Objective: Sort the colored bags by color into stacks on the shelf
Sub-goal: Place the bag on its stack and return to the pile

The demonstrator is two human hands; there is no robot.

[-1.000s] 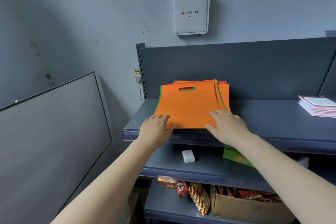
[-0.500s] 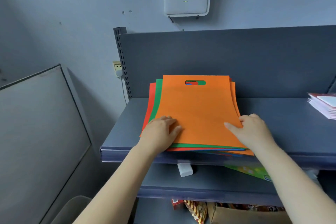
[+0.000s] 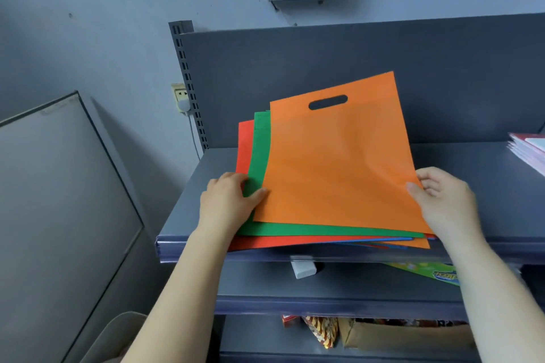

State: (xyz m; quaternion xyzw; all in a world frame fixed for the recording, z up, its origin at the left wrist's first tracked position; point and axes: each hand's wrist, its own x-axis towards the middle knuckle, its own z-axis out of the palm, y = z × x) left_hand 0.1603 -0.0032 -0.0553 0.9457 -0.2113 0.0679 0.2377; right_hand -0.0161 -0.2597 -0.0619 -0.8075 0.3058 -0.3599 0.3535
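- Right hand (image 3: 442,203) pinches orange bag (image 3: 339,162) at its right edge, far end lifted off the pile.
- Left hand (image 3: 230,203), fingers flat and together, presses green bag (image 3: 259,156) at shelf (image 3: 486,180) front-left.
- Advice: keep pile pinned; peel orange clear rightward.

The top bag (image 3: 339,162) was plain orange. Under it a green bag (image 3: 259,150) showed along the left and front, and below that a red bag (image 3: 244,144); thin blue and orange edges peeked out at the front right corner of the pile. The shelf (image 3: 486,162) was dark grey-blue all over. At its right edge lay a pink and white stack (image 3: 528,150). On the lower shelf a white block (image 3: 303,270) sat near a bright green printed packet (image 3: 427,271).
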